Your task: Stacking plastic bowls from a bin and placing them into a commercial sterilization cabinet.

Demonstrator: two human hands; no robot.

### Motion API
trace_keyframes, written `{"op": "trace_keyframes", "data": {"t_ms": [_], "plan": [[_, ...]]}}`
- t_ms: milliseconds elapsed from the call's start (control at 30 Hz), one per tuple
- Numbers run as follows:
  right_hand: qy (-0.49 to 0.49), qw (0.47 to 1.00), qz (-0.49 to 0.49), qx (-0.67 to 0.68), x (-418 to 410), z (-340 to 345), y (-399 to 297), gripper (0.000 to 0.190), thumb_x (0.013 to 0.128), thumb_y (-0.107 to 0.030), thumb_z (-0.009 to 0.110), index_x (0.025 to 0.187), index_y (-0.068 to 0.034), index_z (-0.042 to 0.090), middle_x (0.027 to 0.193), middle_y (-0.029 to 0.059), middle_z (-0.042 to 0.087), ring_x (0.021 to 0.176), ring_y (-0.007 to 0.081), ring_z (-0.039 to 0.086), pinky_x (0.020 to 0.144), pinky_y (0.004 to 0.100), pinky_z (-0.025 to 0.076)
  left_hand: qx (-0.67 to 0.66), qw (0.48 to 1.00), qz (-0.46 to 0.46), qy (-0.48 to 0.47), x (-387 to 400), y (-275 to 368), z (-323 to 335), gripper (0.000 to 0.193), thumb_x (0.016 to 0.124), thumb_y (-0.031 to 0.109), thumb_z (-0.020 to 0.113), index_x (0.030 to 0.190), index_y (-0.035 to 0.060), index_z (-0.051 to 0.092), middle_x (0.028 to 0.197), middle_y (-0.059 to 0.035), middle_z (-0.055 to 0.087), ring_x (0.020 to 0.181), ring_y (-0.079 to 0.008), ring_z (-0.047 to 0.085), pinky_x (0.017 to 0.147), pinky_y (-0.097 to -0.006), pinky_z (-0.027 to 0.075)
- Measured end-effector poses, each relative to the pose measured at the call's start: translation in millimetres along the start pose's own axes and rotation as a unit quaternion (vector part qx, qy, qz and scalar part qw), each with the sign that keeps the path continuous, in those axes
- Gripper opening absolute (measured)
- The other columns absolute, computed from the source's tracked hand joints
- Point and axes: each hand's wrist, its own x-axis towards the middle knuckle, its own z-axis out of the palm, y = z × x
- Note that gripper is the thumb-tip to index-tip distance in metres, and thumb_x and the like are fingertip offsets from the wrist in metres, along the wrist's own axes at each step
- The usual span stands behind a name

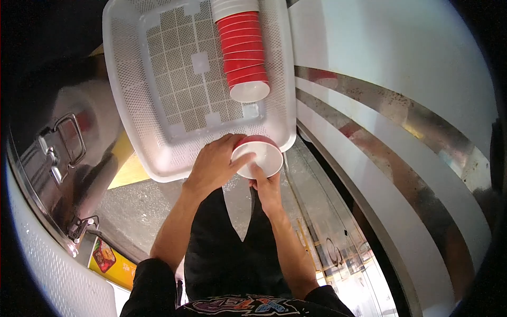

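Between my two hands is a round red paper bowl with a white inside [265, 154], its mouth facing up, over the near edge of a white plastic basket [158, 172]. My left hand [218, 160] grips its left side, thumb over the rim. From the lower right my right hand [267, 188] holds it, thumb inside the rim and fingers beneath. Inside the basket, along its right side, lies a long row of nested red bowls [243, 51], the nearest mouth facing me. White cups or bowls [235, 8] continue the row at the top edge.
At the left stands a shiny metal container with a wire latch [75, 138]. A yellow printed box [113, 263] is below it, beside a white perforated basket [67, 273]. A white panel with metallic stripes [388, 158] rises along the right. Grey floor [130, 210] shows beneath.
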Motion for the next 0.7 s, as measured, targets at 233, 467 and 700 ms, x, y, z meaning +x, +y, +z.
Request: {"op": "trace_keyframes", "data": {"t_ms": [233,467,700], "plan": [[-0.126,0.991,-0.048,-0.021,-7,11,0,0.026,0.104,-0.014,0.069,0.128,-0.006,0.065,0.093,-0.0005,0.070,0.080,0.0043,0.059,0.066,0.0210,0.045,0.001,0.997,-0.073,0.021,39,-44,-7,0.034,0.105,0.027,0.060,0.117,-0.0028,0.071,0.101,-0.0262,0.075,0.099,-0.0445,0.072,0.089,-0.0500,0.056],[-0.165,0.983,-0.020,-0.084,-8,12,-1,0.021,0.108,-0.009,0.060,0.129,-0.004,0.063,0.093,0.0003,0.066,0.088,0.0078,0.063,0.080,0.0249,0.049,-0.052,0.989,-0.131,0.038,89,-88,7,0.033,0.095,0.020,0.071,0.117,-0.0034,0.075,0.094,-0.0259,0.077,0.077,-0.0341,0.077,0.077,-0.0439,0.061],[-0.163,0.985,-0.017,-0.056,-6,8,3,0.020,0.109,-0.010,0.060,0.127,-0.002,0.063,0.094,0.0009,0.066,0.089,0.0080,0.063,0.081,0.0260,0.049,0.005,0.976,-0.148,0.161,116,-118,44,0.037,0.086,0.015,0.078,0.117,-0.0015,0.069,0.092,-0.0271,0.076,0.084,-0.0401,0.077,0.083,-0.0473,0.061]]}}
